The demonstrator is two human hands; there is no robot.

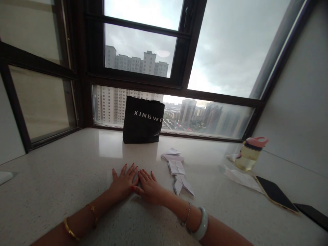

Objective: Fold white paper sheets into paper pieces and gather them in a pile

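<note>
My left hand [124, 181] lies flat on the pale speckled counter [69, 171], its fingers spread. Beside it, my right hand [150, 188] also rests palm down with fingers stretched out, and the two hands touch at their inner edges. Neither holds anything. Just right of my right hand lie several folded white paper pieces: a layered one [172, 155] at the far end, a squarish one [176, 167] in the middle, and one with two leg-like points [183, 185] nearest me.
A black bag [143, 123] with white lettering stands by the window. On the right are a bottle [248, 157] with a pink lid, a white tissue [243, 179], a dark tablet-like device [276, 194] and another dark flat object [311, 214]. A white object [5, 177] sits at the left edge.
</note>
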